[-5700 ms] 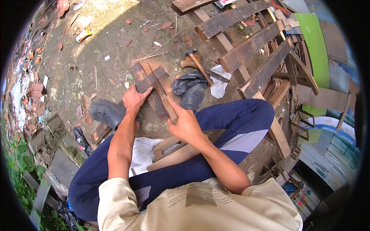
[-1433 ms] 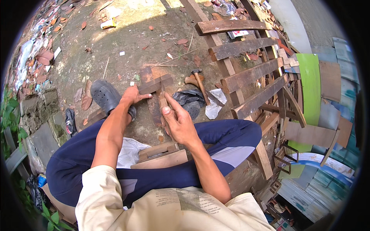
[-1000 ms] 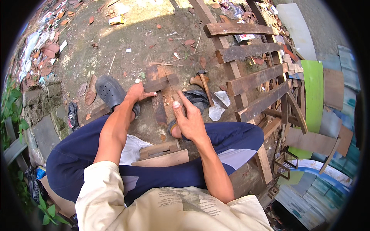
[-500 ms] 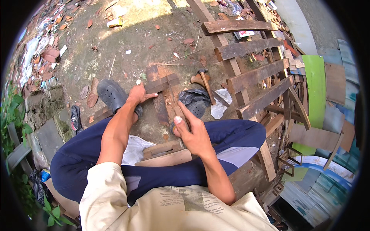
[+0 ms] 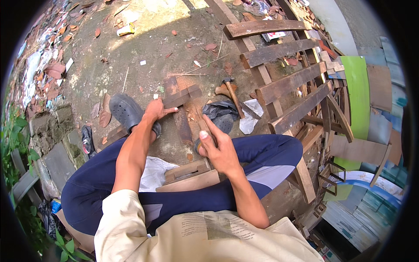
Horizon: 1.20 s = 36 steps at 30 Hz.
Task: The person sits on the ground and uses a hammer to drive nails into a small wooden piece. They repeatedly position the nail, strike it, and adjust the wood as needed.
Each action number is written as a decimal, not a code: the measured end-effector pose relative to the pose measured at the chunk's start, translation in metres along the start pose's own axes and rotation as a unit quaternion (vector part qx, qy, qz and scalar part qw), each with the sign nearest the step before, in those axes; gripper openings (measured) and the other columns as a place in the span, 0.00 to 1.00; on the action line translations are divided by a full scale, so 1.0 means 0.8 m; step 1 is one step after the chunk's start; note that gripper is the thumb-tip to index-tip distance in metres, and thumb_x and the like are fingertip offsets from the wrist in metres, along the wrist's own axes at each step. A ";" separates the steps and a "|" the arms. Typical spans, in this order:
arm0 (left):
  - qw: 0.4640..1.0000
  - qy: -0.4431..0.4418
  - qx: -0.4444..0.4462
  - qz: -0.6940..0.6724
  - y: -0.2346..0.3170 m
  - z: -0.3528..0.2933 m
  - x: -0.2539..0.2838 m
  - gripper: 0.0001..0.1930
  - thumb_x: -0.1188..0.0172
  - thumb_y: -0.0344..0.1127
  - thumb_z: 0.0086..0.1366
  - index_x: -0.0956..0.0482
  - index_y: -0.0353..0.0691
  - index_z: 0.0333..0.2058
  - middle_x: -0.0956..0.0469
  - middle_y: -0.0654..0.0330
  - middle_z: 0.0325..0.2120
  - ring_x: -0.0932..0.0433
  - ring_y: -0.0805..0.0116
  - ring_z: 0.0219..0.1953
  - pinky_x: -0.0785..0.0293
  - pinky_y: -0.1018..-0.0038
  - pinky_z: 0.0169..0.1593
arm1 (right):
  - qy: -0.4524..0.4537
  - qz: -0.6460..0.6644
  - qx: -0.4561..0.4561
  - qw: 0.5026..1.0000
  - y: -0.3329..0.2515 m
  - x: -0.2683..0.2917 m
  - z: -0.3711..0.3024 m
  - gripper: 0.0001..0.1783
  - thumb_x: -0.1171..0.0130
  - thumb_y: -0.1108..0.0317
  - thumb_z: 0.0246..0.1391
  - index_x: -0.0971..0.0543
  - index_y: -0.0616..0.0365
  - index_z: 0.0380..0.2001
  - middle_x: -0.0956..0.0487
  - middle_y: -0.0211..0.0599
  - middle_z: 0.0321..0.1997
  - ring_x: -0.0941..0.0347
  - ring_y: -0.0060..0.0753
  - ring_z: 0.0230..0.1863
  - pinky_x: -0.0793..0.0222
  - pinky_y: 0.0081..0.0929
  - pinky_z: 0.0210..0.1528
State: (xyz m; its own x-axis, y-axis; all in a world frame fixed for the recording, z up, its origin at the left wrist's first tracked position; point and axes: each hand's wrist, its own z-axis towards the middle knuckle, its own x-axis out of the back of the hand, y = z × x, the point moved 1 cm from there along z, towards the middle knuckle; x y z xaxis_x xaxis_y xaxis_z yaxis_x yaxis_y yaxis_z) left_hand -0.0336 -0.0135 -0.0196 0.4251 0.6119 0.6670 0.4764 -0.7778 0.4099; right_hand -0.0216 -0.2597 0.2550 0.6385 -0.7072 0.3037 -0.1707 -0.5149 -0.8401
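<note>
My left hand [image 5: 153, 110] grips the left end of a short dark wooden strip [image 5: 185, 94], its thumb stretched along the near edge. The strip lies crosswise over a longer brown board [image 5: 182, 125] on the ground. In my right hand [image 5: 221, 153] is the wooden handle of what looks like a hand saw [image 5: 200, 122], thumb on top. Its blade is nearly edge-on and hard to make out beside the strip. Reddish sawdust [image 5: 187, 81] lies around the wood. A hammer [image 5: 234, 97] with a wooden handle rests to the right.
A slatted wooden frame [image 5: 290, 83] stands at the right. Between my legs lie a wooden block [image 5: 187, 170] and white plastic sheet [image 5: 152, 172]. Dark clogs [image 5: 125, 109] are on my feet. A black plastic bag [image 5: 218, 108] lies near the hammer; litter and leaves cover the far left.
The thin blade seen across the strip earlier shows less there now, and the handle has shifted slightly. My left hand stays on the strip. The whole view has moved a little.
</note>
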 end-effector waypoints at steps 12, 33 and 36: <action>1.000 -0.014 -0.006 0.003 -0.010 0.012 -0.006 0.62 0.36 0.81 0.48 0.30 0.16 0.55 0.21 0.29 0.48 0.22 0.37 0.55 0.25 0.55 0.58 | 0.013 -0.001 -0.008 1.000 0.002 -0.001 0.020 0.37 0.45 0.51 0.68 0.36 0.69 0.69 0.20 0.68 0.52 0.23 0.45 0.61 0.32 0.35 0.62; 0.998 -0.028 -0.033 0.039 -0.043 0.041 -0.031 0.58 0.43 0.81 0.54 0.27 0.18 0.51 0.19 0.30 0.44 0.19 0.37 0.50 0.23 0.52 0.54 | 0.018 -0.007 -0.031 0.999 -0.038 0.001 0.059 0.39 0.46 0.48 0.67 0.33 0.74 0.66 0.23 0.69 0.58 0.26 0.59 0.63 0.32 0.39 0.64; 0.997 -0.042 -0.025 0.054 -0.042 0.040 -0.022 0.55 0.43 0.80 0.56 0.25 0.19 0.51 0.19 0.32 0.44 0.19 0.37 0.51 0.23 0.51 0.53 | -0.026 0.032 -0.084 0.996 -0.037 -0.007 0.083 0.39 0.47 0.47 0.67 0.32 0.73 0.65 0.25 0.70 0.60 0.28 0.61 0.65 0.35 0.38 0.67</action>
State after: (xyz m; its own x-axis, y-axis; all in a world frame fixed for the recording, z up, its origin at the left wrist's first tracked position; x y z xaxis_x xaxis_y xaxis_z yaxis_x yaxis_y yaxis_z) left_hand -0.0328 0.0067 -0.0649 0.5353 0.5325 0.6556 0.3860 -0.8447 0.3708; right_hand 0.0295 -0.2084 0.2483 0.6593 -0.7177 0.2242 -0.3331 -0.5461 -0.7686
